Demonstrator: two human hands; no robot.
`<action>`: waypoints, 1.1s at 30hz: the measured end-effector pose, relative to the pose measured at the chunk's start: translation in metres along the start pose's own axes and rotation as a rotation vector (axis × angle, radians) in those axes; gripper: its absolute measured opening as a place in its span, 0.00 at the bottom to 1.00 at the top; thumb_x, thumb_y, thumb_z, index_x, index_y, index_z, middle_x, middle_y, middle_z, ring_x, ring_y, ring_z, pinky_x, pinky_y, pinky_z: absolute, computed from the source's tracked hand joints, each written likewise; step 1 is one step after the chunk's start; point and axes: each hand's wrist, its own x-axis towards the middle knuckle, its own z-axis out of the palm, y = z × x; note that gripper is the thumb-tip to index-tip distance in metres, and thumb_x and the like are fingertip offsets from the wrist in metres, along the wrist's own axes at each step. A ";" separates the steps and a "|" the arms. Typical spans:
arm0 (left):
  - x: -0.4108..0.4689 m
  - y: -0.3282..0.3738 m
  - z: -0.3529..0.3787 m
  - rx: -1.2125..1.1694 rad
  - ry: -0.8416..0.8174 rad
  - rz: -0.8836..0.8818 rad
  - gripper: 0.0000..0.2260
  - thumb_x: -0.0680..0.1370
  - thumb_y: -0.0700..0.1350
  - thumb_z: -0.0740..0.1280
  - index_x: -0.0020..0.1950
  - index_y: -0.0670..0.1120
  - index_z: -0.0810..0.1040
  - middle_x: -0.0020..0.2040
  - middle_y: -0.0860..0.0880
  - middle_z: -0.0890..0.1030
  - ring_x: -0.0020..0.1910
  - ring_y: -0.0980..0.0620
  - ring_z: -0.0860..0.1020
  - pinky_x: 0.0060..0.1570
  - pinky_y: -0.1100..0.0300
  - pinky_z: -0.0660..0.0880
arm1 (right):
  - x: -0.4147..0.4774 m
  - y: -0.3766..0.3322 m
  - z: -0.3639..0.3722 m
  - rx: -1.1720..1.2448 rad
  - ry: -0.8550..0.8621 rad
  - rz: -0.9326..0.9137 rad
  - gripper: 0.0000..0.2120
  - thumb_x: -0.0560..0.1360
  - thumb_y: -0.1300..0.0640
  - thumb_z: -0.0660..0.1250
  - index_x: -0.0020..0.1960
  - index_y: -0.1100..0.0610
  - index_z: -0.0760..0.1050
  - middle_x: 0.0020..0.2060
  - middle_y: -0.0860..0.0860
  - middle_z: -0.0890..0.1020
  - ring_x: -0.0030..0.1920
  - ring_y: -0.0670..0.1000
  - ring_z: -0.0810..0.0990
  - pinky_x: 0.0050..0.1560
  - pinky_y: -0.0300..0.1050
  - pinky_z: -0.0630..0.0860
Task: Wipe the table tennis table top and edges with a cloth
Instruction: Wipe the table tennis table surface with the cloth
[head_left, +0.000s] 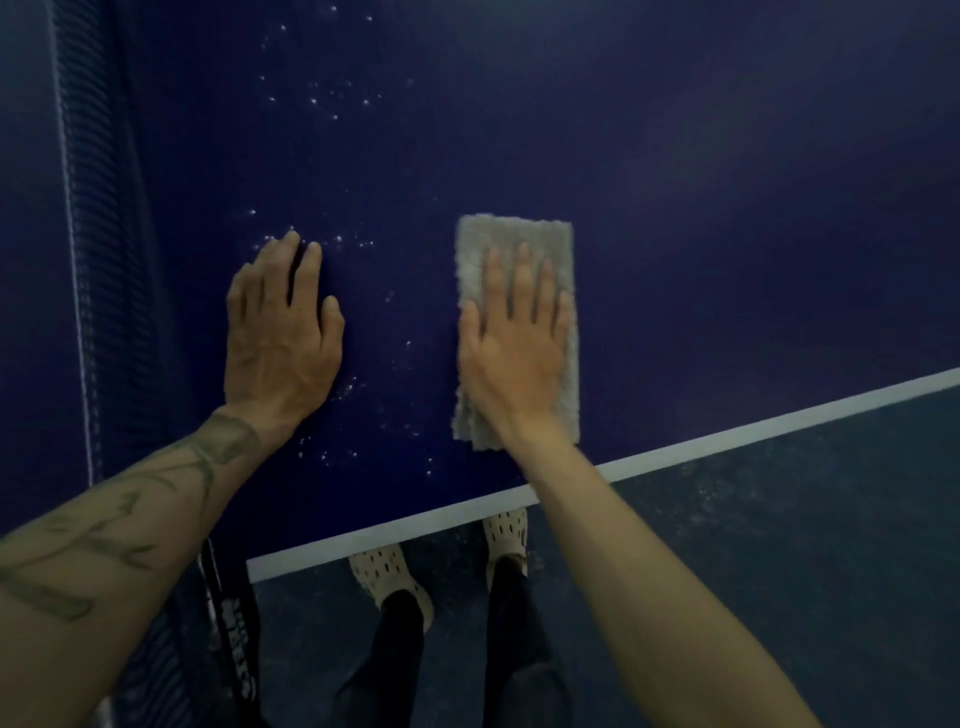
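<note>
Many white specks (332, 101) on desk (727, 208) left of cloth (519, 234) | right grip (511, 353) flat, fingers straight, pressing cloth | left grip (283, 332) flat on desk, empty | judged early; edges (779, 427) pending

A dark grey-blue floor (779, 571), faintly speckled with pale scuffs, fills the lower right under dim light.

One blue table tennis table (727, 182), one net (98, 234), one white edge line (727, 431), one folded grey cloth (514, 231). Two bare hands: left hand (280, 332) and right hand (511, 353). Two pale shoes: left shoe (387, 577) and right shoe (506, 530); white specks (332, 101) scattered, too many to count.
</note>
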 end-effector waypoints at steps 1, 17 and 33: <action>0.000 -0.001 0.002 -0.003 0.008 0.001 0.22 0.87 0.45 0.57 0.80 0.38 0.64 0.80 0.38 0.63 0.79 0.37 0.63 0.80 0.39 0.57 | -0.008 -0.013 0.006 -0.003 -0.007 -0.084 0.31 0.88 0.43 0.48 0.88 0.50 0.45 0.87 0.54 0.46 0.87 0.58 0.43 0.85 0.63 0.45; 0.002 -0.005 0.001 0.013 -0.001 -0.008 0.24 0.85 0.46 0.55 0.80 0.40 0.64 0.80 0.39 0.63 0.80 0.40 0.62 0.80 0.42 0.57 | 0.036 -0.044 0.001 -0.053 -0.074 -0.264 0.30 0.89 0.44 0.48 0.88 0.49 0.47 0.87 0.53 0.47 0.87 0.57 0.43 0.85 0.61 0.44; 0.079 -0.001 -0.002 0.025 0.079 -0.161 0.21 0.85 0.43 0.59 0.78 0.38 0.68 0.78 0.39 0.68 0.75 0.40 0.67 0.78 0.41 0.62 | 0.128 -0.060 0.000 -0.061 -0.104 -0.526 0.29 0.89 0.44 0.48 0.88 0.49 0.49 0.87 0.53 0.49 0.87 0.57 0.45 0.85 0.61 0.46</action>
